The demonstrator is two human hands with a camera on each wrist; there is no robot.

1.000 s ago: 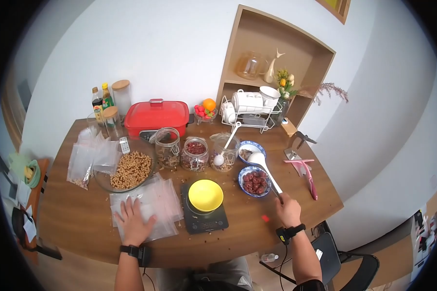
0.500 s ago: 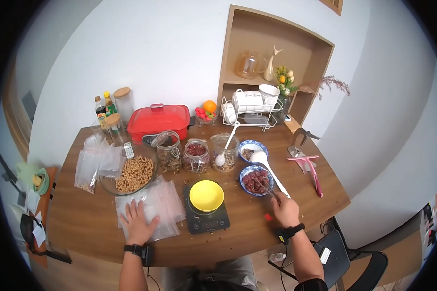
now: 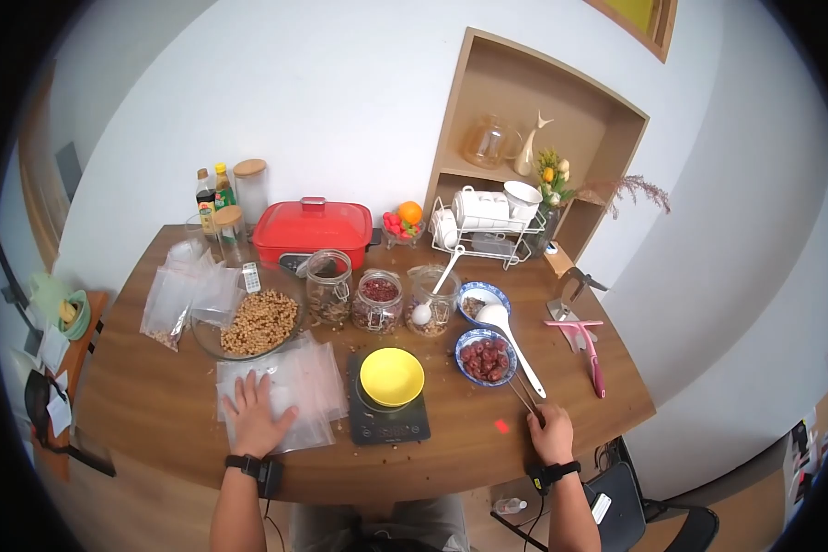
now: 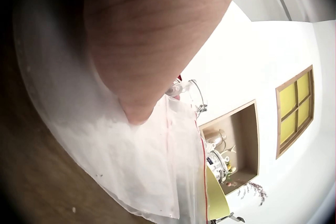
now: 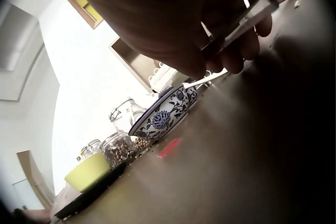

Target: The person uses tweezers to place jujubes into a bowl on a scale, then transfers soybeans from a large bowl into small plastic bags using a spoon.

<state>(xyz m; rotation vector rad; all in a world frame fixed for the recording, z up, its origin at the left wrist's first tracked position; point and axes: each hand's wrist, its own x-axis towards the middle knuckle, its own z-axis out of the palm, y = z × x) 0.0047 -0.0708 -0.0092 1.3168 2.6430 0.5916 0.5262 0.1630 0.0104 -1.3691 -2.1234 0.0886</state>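
My left hand [image 3: 255,421] lies flat with spread fingers on a stack of clear zip bags [image 3: 308,391]. In the left wrist view its edge presses the plastic [image 4: 142,166]. My right hand [image 3: 552,434] holds slim metal tongs [image 3: 525,394] low at the table's front right. Their tips point at a blue-and-white bowl [image 3: 474,374] of dried red dates [image 3: 486,359]. The right wrist view shows curled fingers around the tongs [image 5: 252,19]. A white ladle [image 3: 523,354] lies just beyond. Between the hands, a yellow bowl [image 3: 392,375] sits on a black kitchen scale [image 3: 389,427].
A glass bowl of soybeans [image 3: 259,322] stands behind the bags, with filled bags [image 3: 167,299] to its left. Several glass jars [image 3: 377,308] line the middle. Behind are a red cooker [image 3: 313,230] and a dish rack [image 3: 488,225]. A pink squeegee [image 3: 591,354] lies at right.
Half a second ago the tongs reached in among the dates; my right hand has since drawn them back toward the table's front edge. My left hand stays on the bags.
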